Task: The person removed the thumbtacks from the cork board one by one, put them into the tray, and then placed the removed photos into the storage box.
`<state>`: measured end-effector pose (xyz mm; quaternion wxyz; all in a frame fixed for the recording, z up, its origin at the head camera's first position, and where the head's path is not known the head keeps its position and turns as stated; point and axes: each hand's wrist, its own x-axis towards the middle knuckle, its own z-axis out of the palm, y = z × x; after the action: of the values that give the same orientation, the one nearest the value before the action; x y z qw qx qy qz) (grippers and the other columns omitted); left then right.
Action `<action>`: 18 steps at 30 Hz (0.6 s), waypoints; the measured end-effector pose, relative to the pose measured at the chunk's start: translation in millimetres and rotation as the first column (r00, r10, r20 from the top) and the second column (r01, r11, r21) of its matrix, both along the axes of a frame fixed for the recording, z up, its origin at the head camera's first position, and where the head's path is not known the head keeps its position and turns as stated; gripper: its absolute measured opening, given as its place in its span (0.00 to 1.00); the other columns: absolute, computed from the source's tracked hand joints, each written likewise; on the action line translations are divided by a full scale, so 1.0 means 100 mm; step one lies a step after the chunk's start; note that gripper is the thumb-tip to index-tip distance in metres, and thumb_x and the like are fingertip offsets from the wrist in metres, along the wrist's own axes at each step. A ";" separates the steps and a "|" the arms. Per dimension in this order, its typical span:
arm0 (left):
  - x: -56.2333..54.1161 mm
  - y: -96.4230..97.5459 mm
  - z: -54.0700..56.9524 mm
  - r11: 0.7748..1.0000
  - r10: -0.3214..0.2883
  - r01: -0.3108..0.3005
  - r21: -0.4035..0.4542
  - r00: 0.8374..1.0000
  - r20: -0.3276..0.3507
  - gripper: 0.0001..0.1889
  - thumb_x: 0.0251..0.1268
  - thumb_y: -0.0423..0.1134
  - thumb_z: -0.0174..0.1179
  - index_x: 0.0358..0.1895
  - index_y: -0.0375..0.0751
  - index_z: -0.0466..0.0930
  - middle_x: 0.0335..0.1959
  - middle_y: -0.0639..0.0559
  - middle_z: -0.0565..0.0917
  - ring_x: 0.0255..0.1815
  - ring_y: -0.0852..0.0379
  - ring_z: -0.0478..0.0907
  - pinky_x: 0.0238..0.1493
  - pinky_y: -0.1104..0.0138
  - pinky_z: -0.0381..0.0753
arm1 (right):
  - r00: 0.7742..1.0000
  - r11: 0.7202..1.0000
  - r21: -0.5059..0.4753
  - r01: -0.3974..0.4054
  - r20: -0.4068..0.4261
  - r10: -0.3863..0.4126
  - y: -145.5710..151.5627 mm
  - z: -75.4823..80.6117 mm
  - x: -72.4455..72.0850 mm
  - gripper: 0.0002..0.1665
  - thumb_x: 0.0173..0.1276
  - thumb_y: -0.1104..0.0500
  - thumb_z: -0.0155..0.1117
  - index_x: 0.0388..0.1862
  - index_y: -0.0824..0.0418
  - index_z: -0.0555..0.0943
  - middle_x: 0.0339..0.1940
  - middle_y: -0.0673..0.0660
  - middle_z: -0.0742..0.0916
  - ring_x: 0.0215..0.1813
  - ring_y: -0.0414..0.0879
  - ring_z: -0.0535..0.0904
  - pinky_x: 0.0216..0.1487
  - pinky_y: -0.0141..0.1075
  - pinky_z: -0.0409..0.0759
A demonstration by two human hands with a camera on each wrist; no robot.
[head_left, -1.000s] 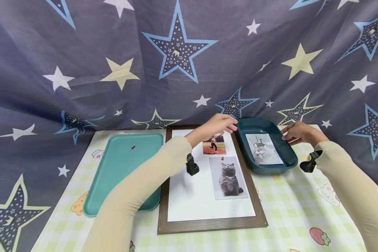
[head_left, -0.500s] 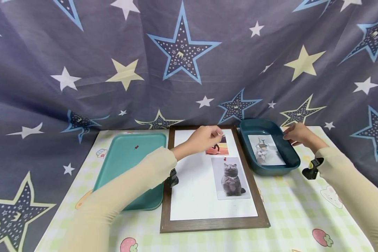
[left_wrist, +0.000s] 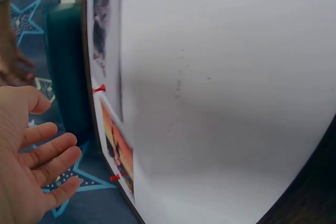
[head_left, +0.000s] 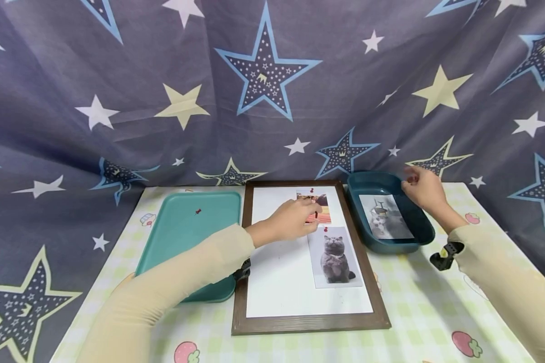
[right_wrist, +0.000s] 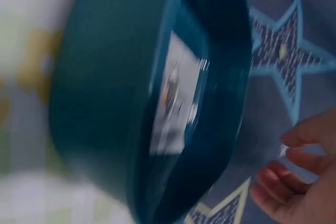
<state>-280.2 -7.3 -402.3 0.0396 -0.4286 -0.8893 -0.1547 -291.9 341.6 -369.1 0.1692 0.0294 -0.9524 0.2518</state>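
Observation:
My left hand (head_left: pixel 292 219) hovers over the brown-framed white board (head_left: pixel 281 287), partly covering the runner photo (head_left: pixel 323 214). In the left wrist view its fingers (left_wrist: pixel 52 153) are loosely spread with nothing in them. A red pushpin (head_left: pixel 312 190) sits at that photo's top edge. Below it lies a grey cat photo (head_left: pixel 335 262) with another red pushpin (head_left: pixel 325 229) at its top. Beside the dark teal basin (head_left: pixel 424 227), my right hand (head_left: pixel 427 189) is raised near the far right rim. Its fingers (right_wrist: pixel 273 182) bend loosely, apart from the basin. A printed picture (head_left: pixel 383 219) lies inside.
Left of the board is a green tray (head_left: pixel 177 217) with one red pushpin (head_left: pixel 198 211) on it. A checked tablecloth (head_left: pixel 418 302) covers the table. A star-patterned curtain (head_left: pixel 236 146) hangs behind.
My left hand has come down and left from above the runner photo's upper edge, uncovering the pushpin there. The right hand has left the basin's right rim and risen slightly.

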 end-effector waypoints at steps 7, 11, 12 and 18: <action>-0.01 0.08 -0.10 0.992 -0.008 -0.004 -0.127 0.995 -0.099 0.19 0.73 0.43 0.58 0.62 0.42 0.81 0.55 0.46 0.85 0.51 0.50 0.84 0.54 0.56 0.84 | 0.940 0.963 -0.069 -0.260 -0.247 0.236 -0.53 0.04 0.27 0.20 0.70 0.68 0.65 0.60 0.71 0.80 0.43 0.69 0.84 0.43 0.57 0.82 0.38 0.14 0.72; 0.00 0.12 -0.10 0.987 -0.024 0.007 -0.162 0.995 -0.101 0.18 0.74 0.43 0.58 0.61 0.43 0.81 0.55 0.46 0.85 0.55 0.50 0.83 0.56 0.55 0.83 | 0.877 0.911 0.059 -0.407 -0.254 0.408 -0.74 -0.02 0.45 0.23 0.69 0.67 0.68 0.62 0.67 0.80 0.48 0.64 0.85 0.43 0.53 0.83 0.37 0.34 0.84; 0.01 0.13 -0.09 0.986 -0.025 0.009 -0.167 0.995 -0.093 0.18 0.74 0.43 0.58 0.62 0.43 0.81 0.56 0.46 0.84 0.57 0.50 0.83 0.57 0.55 0.83 | 0.860 0.895 0.112 -0.431 -0.250 0.446 -0.78 -0.05 0.48 0.24 0.68 0.66 0.69 0.63 0.65 0.80 0.50 0.63 0.85 0.42 0.52 0.83 0.35 0.39 0.84; 0.01 0.18 -0.11 0.979 -0.050 0.030 -0.202 0.994 -0.097 0.17 0.76 0.43 0.58 0.62 0.45 0.81 0.58 0.47 0.84 0.58 0.51 0.82 0.59 0.54 0.82 | 0.734 0.754 0.388 -0.531 -0.235 0.638 -0.89 -0.31 0.63 0.24 0.63 0.62 0.75 0.58 0.62 0.83 0.52 0.61 0.86 0.46 0.53 0.85 0.42 0.48 0.86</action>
<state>-279.5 10.9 -413.3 0.0383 -0.4554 -0.8884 -0.0433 -229.0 252.1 -399.8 0.2419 0.4001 -0.8732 0.1379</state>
